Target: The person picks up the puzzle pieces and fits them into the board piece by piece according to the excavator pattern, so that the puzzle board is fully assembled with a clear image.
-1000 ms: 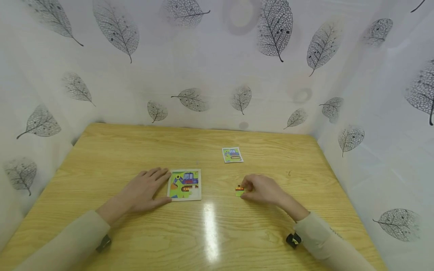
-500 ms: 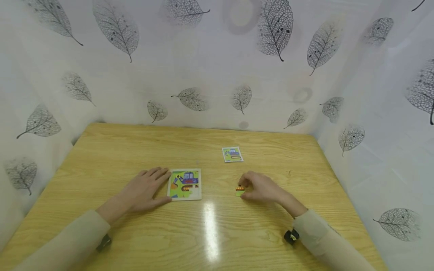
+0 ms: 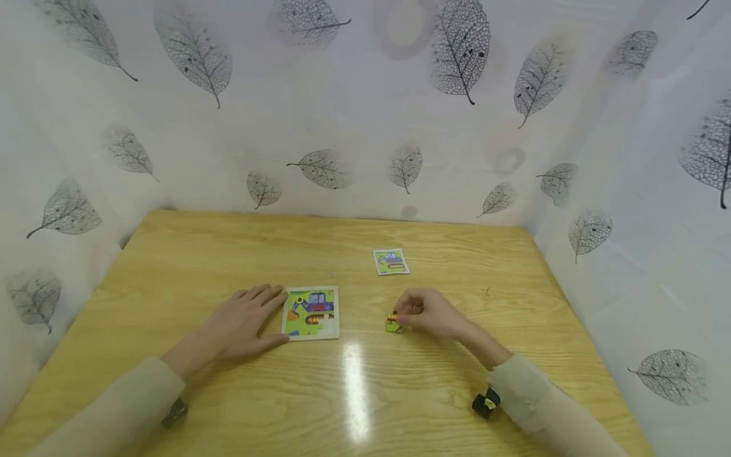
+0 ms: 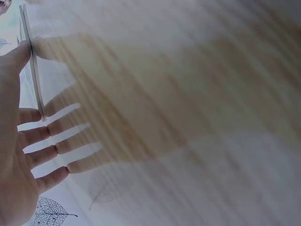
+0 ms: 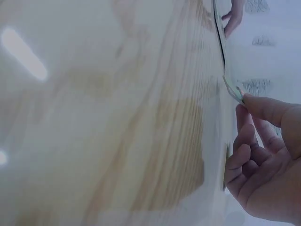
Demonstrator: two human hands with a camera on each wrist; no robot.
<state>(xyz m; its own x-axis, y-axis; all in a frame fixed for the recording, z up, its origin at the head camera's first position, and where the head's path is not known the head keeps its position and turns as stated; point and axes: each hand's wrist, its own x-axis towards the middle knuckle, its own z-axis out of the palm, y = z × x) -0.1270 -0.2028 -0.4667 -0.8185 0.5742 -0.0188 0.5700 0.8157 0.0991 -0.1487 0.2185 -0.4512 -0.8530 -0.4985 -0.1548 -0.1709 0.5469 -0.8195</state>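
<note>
A square jigsaw puzzle (image 3: 308,306) with a picture of a blue digger lies in a pale tray; bare tray shows at its lower right. My left hand (image 3: 242,324) rests on the table at the tray's left side, fingers spread and straight, fingertips and thumb touching its edge. To the right, my right hand (image 3: 434,314) pinches a small green and orange puzzle piece (image 3: 393,322) between thumb and fingers. In the right wrist view the piece (image 5: 233,90) is seen tilted, raised off the table, with the other fingers curled below the pinch.
Behind the hands lies a small square card (image 3: 391,261) with a similar digger picture. The wooden table (image 3: 257,400) is glossy and reflects a bright light. A white curtain (image 3: 354,114) printed with leaves hangs round the table's back and sides.
My right hand has shifted slightly left with the puzzle piece, which is now raised and turned. My left hand and the tray stay in place.
</note>
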